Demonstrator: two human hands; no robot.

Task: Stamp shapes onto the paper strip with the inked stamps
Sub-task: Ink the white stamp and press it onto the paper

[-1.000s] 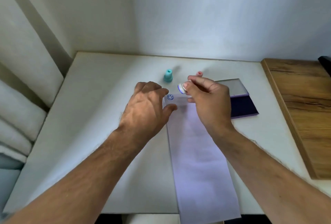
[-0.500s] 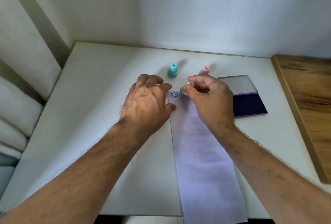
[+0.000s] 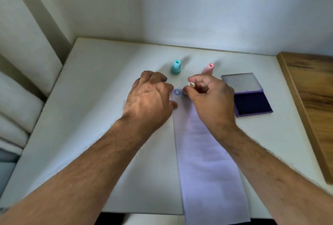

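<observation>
Right hand pinches a stamp beside the smiley print; left hand, fingers relaxed, presses the paper strip.

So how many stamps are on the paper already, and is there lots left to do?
One blue smiley face is printed at the far end of the paper strip. The right hand holds a stamp down beside it; the left hand rests at the edge. The remaining strip is blank.
</observation>
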